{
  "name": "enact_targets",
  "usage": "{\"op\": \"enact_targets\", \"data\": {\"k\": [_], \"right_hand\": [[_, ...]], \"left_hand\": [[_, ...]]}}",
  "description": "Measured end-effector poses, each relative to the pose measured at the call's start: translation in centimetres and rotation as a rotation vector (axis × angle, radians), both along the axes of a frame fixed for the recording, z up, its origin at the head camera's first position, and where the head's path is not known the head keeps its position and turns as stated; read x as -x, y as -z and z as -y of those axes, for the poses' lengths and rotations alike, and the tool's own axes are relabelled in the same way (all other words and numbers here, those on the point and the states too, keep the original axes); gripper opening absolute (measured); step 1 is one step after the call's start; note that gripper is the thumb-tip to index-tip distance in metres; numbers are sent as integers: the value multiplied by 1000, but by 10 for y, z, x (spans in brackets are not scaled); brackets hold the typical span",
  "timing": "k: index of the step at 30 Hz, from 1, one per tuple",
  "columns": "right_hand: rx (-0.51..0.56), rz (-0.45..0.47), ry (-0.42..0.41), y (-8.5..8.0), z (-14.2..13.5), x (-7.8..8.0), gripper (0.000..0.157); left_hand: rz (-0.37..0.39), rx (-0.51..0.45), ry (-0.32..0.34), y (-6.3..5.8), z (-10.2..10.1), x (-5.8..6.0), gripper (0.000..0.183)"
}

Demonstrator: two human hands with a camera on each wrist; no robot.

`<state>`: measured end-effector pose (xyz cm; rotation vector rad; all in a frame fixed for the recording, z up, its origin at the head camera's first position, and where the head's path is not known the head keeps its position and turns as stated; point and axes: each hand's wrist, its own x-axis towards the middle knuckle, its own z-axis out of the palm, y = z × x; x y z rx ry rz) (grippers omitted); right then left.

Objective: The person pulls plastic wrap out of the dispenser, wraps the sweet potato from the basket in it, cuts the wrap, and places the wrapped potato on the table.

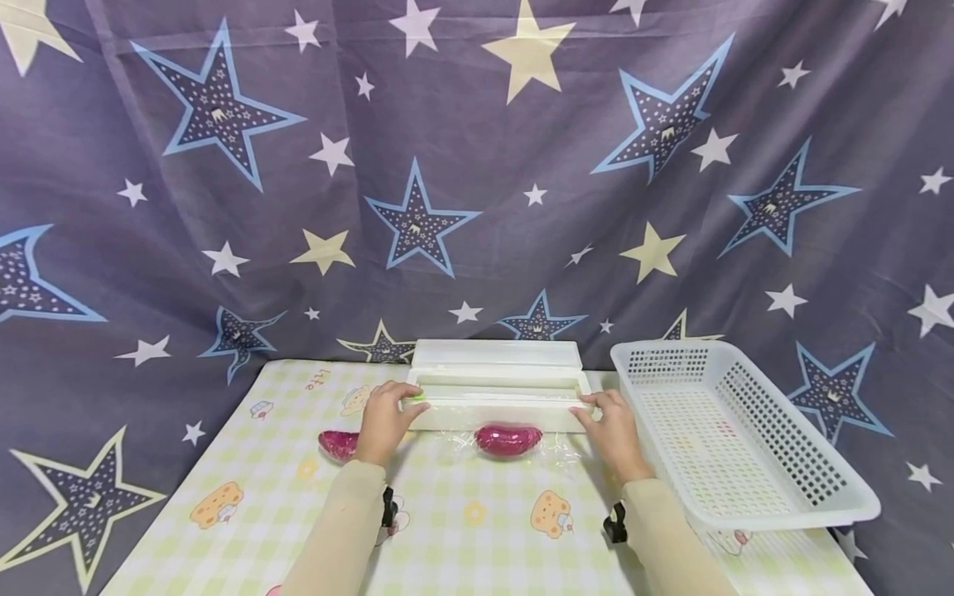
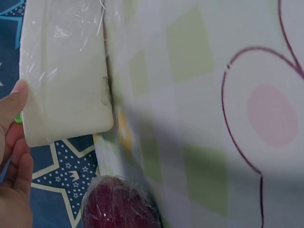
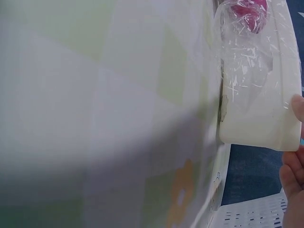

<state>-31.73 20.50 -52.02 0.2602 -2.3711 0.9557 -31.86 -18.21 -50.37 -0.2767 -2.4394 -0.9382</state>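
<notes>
A white cling film box (image 1: 495, 414) stands on the table with its lid raised at the back. My left hand (image 1: 385, 418) grips the left end of its front edge, thumb in front, beside a small green piece (image 1: 417, 396). At the right end my right hand (image 1: 609, 426) pinches the same edge between thumb and fingers. Clear film (image 3: 249, 71) hangs down the front of the box onto the table. A shiny purple sweet-potato-like piece (image 1: 508, 439) lies against the film before the box. Another purple piece (image 2: 116, 206), wrapped in film, lies beside my left hand.
To the right is a white perforated plastic basket (image 1: 745, 517), its far end near the box. A checked cloth with cartoon prints (image 1: 477, 546) covers the table. Behind the table hangs a dark curtain (image 1: 477, 124) with stars.
</notes>
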Motion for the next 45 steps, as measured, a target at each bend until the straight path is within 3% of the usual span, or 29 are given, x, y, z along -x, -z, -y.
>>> {"op": "enact_targets", "data": {"k": [12,21,30,45], "right_hand": [[-1,18,-14,-3,1,1,30],[-6,49,-14,-4,0,-1,30],[-4,61,-10,-5,1,-1,29],[-18,-11,-14,-1,1,1,29]], "left_hand": [[-78,35,96,-7,4,3,23],[-10,131,173,-8,7,8,23],[40,166,259,-11,5,8,28],[-79,362,362,-17,-6,10,48]]}}
